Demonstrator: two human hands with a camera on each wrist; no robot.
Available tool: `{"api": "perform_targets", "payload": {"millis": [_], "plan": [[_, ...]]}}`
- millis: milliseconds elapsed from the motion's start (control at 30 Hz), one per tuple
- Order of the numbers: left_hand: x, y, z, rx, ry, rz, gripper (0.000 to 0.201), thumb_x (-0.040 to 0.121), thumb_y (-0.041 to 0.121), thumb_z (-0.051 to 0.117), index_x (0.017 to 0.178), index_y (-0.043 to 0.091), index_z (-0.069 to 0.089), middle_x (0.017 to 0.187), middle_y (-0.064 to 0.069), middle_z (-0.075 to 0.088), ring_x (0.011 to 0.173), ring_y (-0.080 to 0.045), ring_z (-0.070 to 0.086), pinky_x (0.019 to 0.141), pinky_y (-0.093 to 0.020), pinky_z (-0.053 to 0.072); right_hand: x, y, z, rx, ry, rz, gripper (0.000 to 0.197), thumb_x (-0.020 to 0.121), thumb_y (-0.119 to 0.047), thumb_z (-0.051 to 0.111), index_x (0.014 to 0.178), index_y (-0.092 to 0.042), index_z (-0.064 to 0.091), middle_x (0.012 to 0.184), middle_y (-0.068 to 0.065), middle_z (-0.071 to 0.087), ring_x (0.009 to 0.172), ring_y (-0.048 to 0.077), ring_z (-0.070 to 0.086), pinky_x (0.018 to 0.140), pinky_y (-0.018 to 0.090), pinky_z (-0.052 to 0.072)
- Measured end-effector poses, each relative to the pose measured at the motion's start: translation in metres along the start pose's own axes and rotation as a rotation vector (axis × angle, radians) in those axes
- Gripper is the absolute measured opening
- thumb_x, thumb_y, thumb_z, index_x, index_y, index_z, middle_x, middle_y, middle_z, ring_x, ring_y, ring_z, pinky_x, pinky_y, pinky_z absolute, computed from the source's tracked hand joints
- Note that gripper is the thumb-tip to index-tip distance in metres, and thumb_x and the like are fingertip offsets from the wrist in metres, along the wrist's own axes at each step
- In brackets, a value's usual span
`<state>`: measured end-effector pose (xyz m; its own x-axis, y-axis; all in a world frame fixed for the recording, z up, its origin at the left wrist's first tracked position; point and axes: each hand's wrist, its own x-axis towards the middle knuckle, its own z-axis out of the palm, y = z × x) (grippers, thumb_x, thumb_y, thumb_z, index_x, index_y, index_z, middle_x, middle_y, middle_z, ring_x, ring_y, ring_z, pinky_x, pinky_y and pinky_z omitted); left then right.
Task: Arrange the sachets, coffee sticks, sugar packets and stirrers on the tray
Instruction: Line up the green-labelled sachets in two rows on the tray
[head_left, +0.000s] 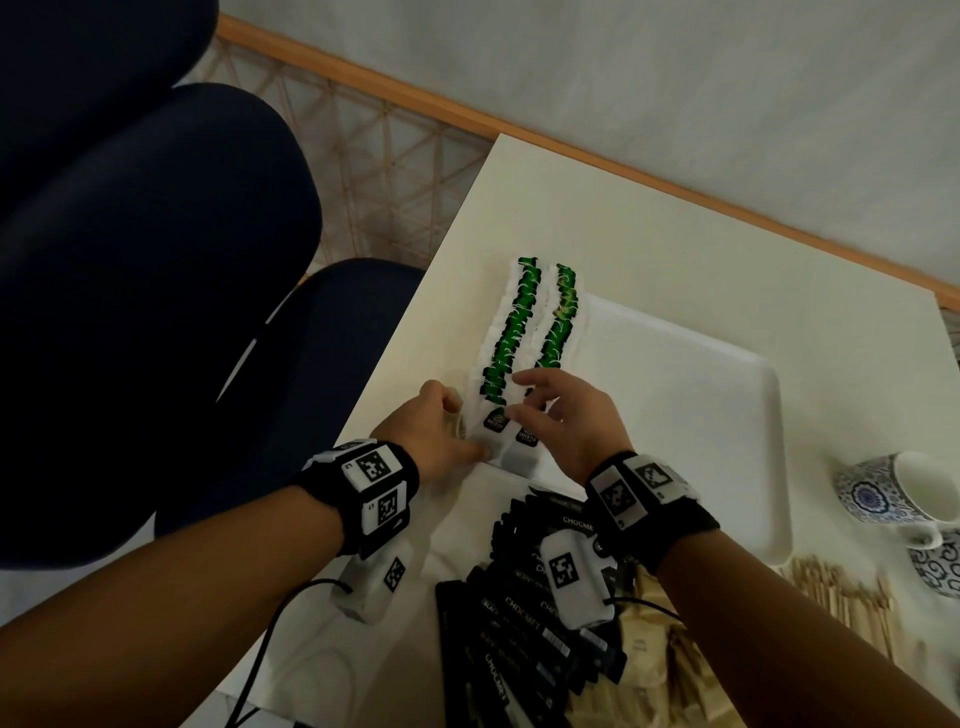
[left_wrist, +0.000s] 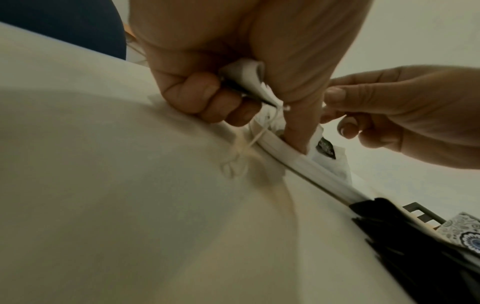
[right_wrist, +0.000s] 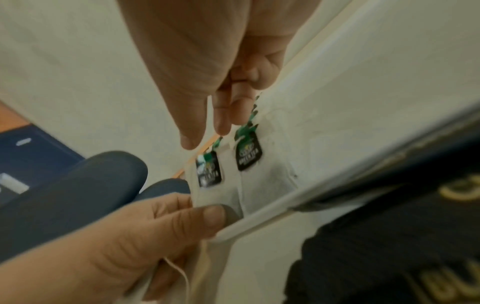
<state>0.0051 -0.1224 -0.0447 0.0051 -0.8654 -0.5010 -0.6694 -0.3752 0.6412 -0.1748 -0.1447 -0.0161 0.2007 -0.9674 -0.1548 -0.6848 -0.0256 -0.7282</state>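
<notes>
Two rows of white tea sachets (head_left: 519, 322) with green tags lie along the left side of the white tray (head_left: 675, 405). My left hand (head_left: 447, 413) sits at the tray's near left corner. Its curled fingers grip a few spare sachets (left_wrist: 246, 76) with loose strings, and its thumb presses on the nearest sachet (right_wrist: 215, 195) of the left row. My right hand (head_left: 540, 400) hovers over the near end of both rows, and its straight fingers (right_wrist: 221, 115) reach toward the tags (right_wrist: 248, 152). It holds nothing. Black coffee sticks (head_left: 509, 623), brown sugar packets (head_left: 644, 660) and wooden stirrers (head_left: 841, 592) lie on the table off the tray.
Two blue-patterned cups (head_left: 883, 488) stand at the right beyond the tray. Dark blue chairs (head_left: 156, 260) stand close to the table's left edge. The tray's middle and right part is bare. Cables run from both wrist cameras across the near table.
</notes>
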Motion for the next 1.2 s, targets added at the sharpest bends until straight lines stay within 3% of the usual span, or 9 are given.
{"api": "perform_targets", "payload": {"millis": [133, 267, 467, 600, 700, 833, 933, 1100, 1200], "plan": [[-0.007, 0.003, -0.006, -0.152, 0.031, -0.036, 0.053, 0.073, 0.062, 0.067, 0.105, 0.028, 0.043, 0.093, 0.010, 0.053, 0.085, -0.013, 0.057, 0.078, -0.034, 0.050, -0.005, 0.009, -0.010, 0.016, 0.094, -0.035, 0.012, 0.086, -0.029, 0.065, 0.097, -0.035, 0.067, 0.090, -0.012, 0.065, 0.068, 0.008, 0.055, 0.071, 0.024, 0.049], [-0.015, 0.006, -0.015, -0.550, 0.091, -0.058, 0.030, 0.074, 0.046, 0.039, 0.094, 0.024, 0.048, 0.079, 0.000, 0.050, 0.069, -0.019, 0.049, 0.070, -0.033, 0.045, -0.013, 0.008, -0.012, 0.068, 0.052, -0.096, 0.015, 0.087, -0.018, 0.065, 0.091, -0.032, 0.070, 0.093, -0.012, 0.066, 0.072, 0.002, 0.055, 0.065, 0.007, 0.041], [-0.023, 0.026, -0.008, -0.735, 0.014, 0.018, 0.023, 0.088, -0.002, 0.048, 0.105, 0.013, 0.051, 0.071, -0.003, 0.053, 0.053, -0.011, 0.050, 0.053, -0.023, 0.043, -0.023, -0.010, -0.004, 0.083, -0.186, -0.093, 0.035, 0.075, -0.038, 0.077, 0.107, -0.037, 0.064, 0.085, -0.015, 0.060, 0.076, 0.002, 0.059, 0.057, 0.011, 0.040], [-0.023, 0.034, -0.001, -0.893, -0.017, 0.022, 0.026, 0.087, -0.010, 0.052, 0.095, 0.014, 0.057, 0.084, -0.011, 0.054, 0.071, -0.023, 0.053, 0.062, -0.030, 0.047, -0.023, -0.014, 0.000, 0.111, -0.153, -0.051, 0.037, 0.076, -0.029, 0.077, 0.109, -0.035, 0.060, 0.081, -0.012, 0.061, 0.062, -0.001, 0.054, 0.060, 0.016, 0.046], [-0.022, 0.034, 0.002, -0.951, -0.023, 0.023, 0.025, 0.086, -0.010, 0.055, 0.093, 0.014, 0.059, 0.079, -0.007, 0.054, 0.065, -0.020, 0.055, 0.060, -0.030, 0.051, -0.022, -0.009, 0.000, 0.234, -0.098, 0.019, 0.026, 0.083, -0.014, 0.070, 0.103, -0.030, 0.064, 0.075, 0.005, 0.063, 0.061, 0.012, 0.056, 0.062, 0.028, 0.049], [-0.024, 0.032, 0.003, -0.941, -0.085, 0.052, 0.023, 0.085, -0.007, 0.062, 0.097, 0.012, 0.061, 0.077, -0.003, 0.063, 0.065, -0.017, 0.061, 0.063, -0.030, 0.055, -0.020, -0.007, -0.010, 0.420, -0.041, 0.092, 0.023, 0.084, -0.003, 0.067, 0.091, -0.025, 0.067, 0.076, 0.005, 0.065, 0.057, 0.004, 0.057, 0.055, 0.016, 0.045], [-0.024, 0.030, 0.006, -0.890, -0.135, 0.050, 0.022, 0.086, -0.005, 0.061, 0.099, 0.012, 0.061, 0.086, -0.009, 0.066, 0.069, -0.018, 0.063, 0.064, -0.026, 0.056, -0.020, -0.006, -0.015, 0.464, -0.003, 0.079, 0.021, 0.084, -0.002, 0.066, 0.085, -0.023, 0.065, 0.067, 0.000, 0.061, 0.055, 0.007, 0.055, 0.055, 0.019, 0.046], [-0.019, 0.025, 0.015, -0.622, 0.083, 0.133, 0.028, 0.082, 0.002, 0.067, 0.098, 0.023, 0.058, 0.094, -0.003, 0.061, 0.080, -0.015, 0.057, 0.069, -0.020, 0.050, -0.020, -0.002, -0.016, 0.328, 0.108, 0.065, 0.030, 0.085, -0.006, 0.060, 0.079, -0.034, 0.068, 0.063, 0.004, 0.058, 0.056, 0.014, 0.050, 0.060, 0.022, 0.046], [-0.021, 0.027, 0.021, -0.566, -0.023, 0.233, 0.036, 0.074, 0.010, 0.078, 0.101, 0.026, 0.060, 0.097, 0.000, 0.062, 0.084, -0.014, 0.061, 0.079, -0.026, 0.054, -0.019, -0.004, -0.015, 0.240, 0.102, 0.080, 0.022, 0.084, -0.013, 0.062, 0.085, -0.033, 0.068, 0.065, 0.008, 0.062, 0.054, 0.007, 0.050, 0.057, 0.016, 0.041]]}}
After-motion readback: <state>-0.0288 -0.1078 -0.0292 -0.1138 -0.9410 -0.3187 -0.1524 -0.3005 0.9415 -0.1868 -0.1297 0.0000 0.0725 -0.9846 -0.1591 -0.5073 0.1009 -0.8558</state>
